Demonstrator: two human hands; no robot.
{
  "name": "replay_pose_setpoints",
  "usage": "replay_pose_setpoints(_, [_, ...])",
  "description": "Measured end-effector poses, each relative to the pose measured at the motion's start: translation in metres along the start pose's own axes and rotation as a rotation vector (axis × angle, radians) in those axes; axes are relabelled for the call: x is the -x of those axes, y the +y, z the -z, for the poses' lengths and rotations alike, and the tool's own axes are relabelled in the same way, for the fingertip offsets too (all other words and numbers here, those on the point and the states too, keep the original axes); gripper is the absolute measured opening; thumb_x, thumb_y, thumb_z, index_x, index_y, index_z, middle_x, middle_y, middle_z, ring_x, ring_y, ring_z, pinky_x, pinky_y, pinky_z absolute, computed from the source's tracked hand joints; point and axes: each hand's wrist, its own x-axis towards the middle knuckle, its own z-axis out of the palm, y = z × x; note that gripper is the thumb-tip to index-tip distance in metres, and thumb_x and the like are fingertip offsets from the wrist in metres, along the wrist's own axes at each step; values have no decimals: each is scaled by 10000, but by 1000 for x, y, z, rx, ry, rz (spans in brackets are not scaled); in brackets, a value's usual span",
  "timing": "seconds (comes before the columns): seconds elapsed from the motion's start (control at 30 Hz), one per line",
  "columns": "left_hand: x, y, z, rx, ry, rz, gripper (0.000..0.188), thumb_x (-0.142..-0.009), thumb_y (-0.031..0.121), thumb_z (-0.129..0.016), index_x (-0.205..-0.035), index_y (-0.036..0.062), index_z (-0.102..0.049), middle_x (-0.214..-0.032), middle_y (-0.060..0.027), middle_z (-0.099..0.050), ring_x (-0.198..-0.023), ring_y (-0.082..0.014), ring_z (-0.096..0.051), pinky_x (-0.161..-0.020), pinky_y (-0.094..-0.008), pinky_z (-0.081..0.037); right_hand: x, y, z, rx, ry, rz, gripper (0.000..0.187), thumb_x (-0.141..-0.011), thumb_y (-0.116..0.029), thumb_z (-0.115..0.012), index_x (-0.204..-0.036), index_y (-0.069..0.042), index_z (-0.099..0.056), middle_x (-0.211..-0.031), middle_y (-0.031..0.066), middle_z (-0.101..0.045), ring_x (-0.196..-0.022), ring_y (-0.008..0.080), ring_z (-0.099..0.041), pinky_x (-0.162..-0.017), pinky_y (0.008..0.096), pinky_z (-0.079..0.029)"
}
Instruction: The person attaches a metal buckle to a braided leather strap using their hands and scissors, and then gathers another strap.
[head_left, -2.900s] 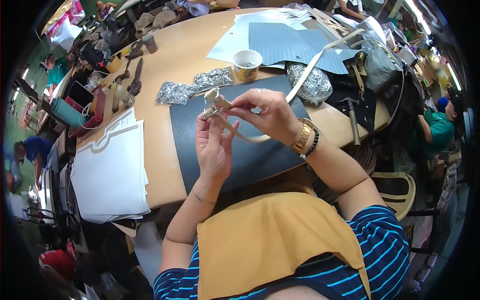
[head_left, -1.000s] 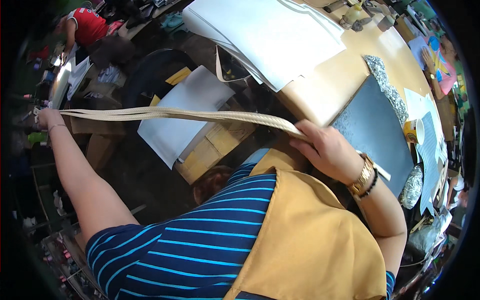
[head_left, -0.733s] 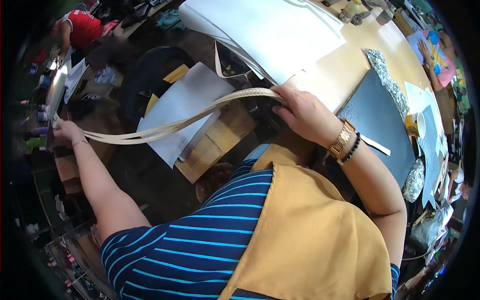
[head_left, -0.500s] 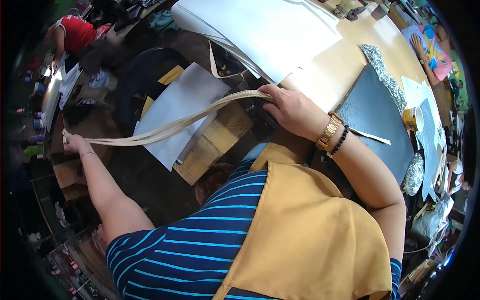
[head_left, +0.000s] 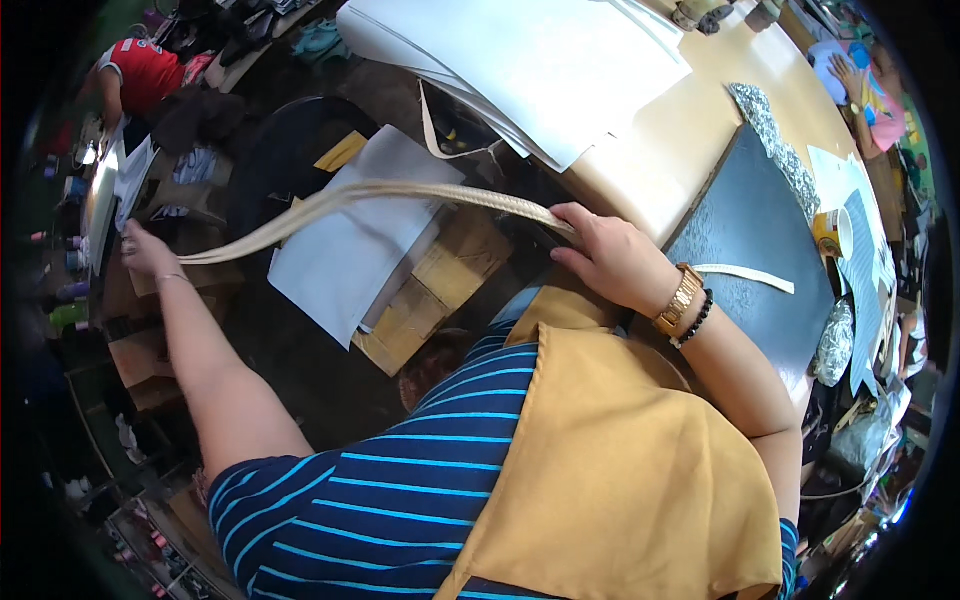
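Between my hands runs a bundle of long, narrow beige straps (head_left: pixel 400 187), arching upward in the middle. Far out at the left, my left hand (head_left: pixel 148 250) is closed around one end of it. My right hand (head_left: pixel 618 258), with a gold watch and a dark bead bracelet at the wrist, grips the other end beside the table edge. One strap looks braided or stitched near the right hand. Below the bundle, white sheets (head_left: pixel 345 245) lie over a brown cardboard box (head_left: pixel 440 285). A short pale strip (head_left: pixel 750 274) rests on a black board (head_left: pixel 735 215) at my right.
Large white sheets (head_left: pixel 520 70) are stacked on the light table (head_left: pixel 640 165), overhanging its edge. Crumpled foil (head_left: pixel 770 130) and a yellow-and-white cup (head_left: pixel 832 234) stand by the board. One person in red (head_left: pixel 145 75) is at the far left, another in pink (head_left: pixel 885 125) at the far right.
My left hand has risen slightly, and my right hand has shifted right and down. The straps, sagging before, now bow upward.
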Motion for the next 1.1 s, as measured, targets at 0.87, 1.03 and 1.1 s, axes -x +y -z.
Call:
replay_pose_setpoints(0.87, [-11, 1, 6, 347, -231, 207, 361, -877, 390, -771, -1007, 74, -653, -726, 13, -492, -607, -103, -458, -546, -263, -404, 54, 1, 100, 71, 196, -158, 252, -905, -214, -660, -1098, -55, -630, -842, 195, -688, -801, 386, -671, -717, 471, -542])
replay_pose_setpoints(1.03, [-50, 57, -33, 534, -428, 245, 331, -970, 356, -656, -1101, 55, -613, -759, 29, -452, -660, -100, -427, -599, -265, -396, 122, 13, 166, -22, 336, -342, 219, -827, -85, -761, -1004, -5, -661, -749, 168, -677, -669, 264, -692, -609, 321, -529])
replay_pose_setpoints(1.1, [-49, 55, -57, 544, -537, 249, 322, -987, 356, -627, -1111, 59, -610, -755, 33, -456, -655, -100, -434, -609, -268, -403, 152, 23, 180, 69, 447, -346, 206, -826, -51, -760, -991, 2, -649, -739, 160, -674, -660, 238, -687, -611, 305, -525])
